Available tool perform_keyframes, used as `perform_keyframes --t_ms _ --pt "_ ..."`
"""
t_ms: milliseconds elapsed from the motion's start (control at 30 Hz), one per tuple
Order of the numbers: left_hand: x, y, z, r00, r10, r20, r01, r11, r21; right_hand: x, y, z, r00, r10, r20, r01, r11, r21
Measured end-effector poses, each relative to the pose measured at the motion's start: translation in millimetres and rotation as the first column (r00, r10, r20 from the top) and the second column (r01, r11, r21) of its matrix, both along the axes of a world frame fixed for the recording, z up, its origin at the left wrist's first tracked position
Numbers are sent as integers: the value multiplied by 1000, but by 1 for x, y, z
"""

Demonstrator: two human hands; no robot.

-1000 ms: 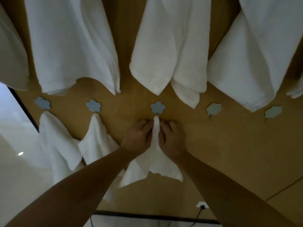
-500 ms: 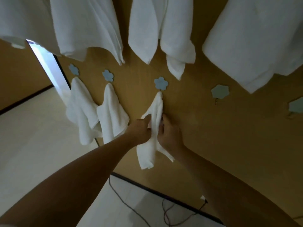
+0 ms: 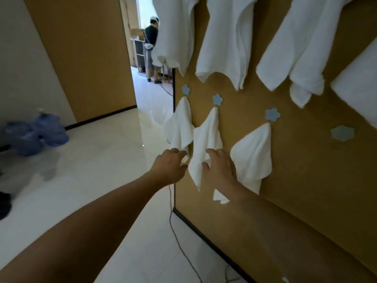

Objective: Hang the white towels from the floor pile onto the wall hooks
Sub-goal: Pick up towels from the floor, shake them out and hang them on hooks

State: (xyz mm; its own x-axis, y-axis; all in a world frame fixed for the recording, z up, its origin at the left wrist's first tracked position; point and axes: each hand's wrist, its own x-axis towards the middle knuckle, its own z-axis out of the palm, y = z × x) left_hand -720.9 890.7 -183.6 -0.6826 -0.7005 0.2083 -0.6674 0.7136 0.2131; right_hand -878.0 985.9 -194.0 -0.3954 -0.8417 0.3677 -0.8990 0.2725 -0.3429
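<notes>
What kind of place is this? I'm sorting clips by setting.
Probably an indoor mock-up or training room, not a lived-in bathroom: a brown panel wall with flower-shaped hooks, white towels, and a glossy tiled floor.

blurred blue bags (image 3: pixel 34 133), large towels (image 3: pixel 228 41) cut off above, left fingertips (image 3: pixel 181 155) hidden

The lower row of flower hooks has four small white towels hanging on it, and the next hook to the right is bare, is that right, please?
Not quite: the head view shows three small towels on the lower hooks, not four. The next hook to the right is indeed bare.
</notes>
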Motion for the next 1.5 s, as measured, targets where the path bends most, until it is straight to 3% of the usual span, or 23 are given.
perform_keyframes --t_ms 167,333,500,733,933,1133,1333,1500 --pt "179 1 1 966 259 -21 -259 966 -13 149 -32 6 974 224 -45 -219 970 104" --pt "385 31 3 835 550 -6 -550 835 -3 334 -48 1 870 490 -52 -477 863 165" --pt "574 101 2 631 775 29 -775 632 -8 524 -39 -5 693 720 -47 -700 686 200" --pt "782 240 -10 212 977 -4 -975 211 68 772 10 -13 299 953 -50 -921 302 245" --pt "902 351 -24 -134 990 37 -988 -136 75 954 74 -31 -35 999 -23 -960 -27 277" --pt "1007 442 -38 -456 886 83 -880 -463 109 1116 140 -48 -356 934 38 -896 -353 270" --pt "1069 513 -53 -676 727 122 -709 -686 160 1236 201 -63 -587 805 84 -750 -580 319" --pt "1088 577 -70 -775 605 180 -573 -794 203 1302 271 -79 -705 696 137 -620 -698 358"
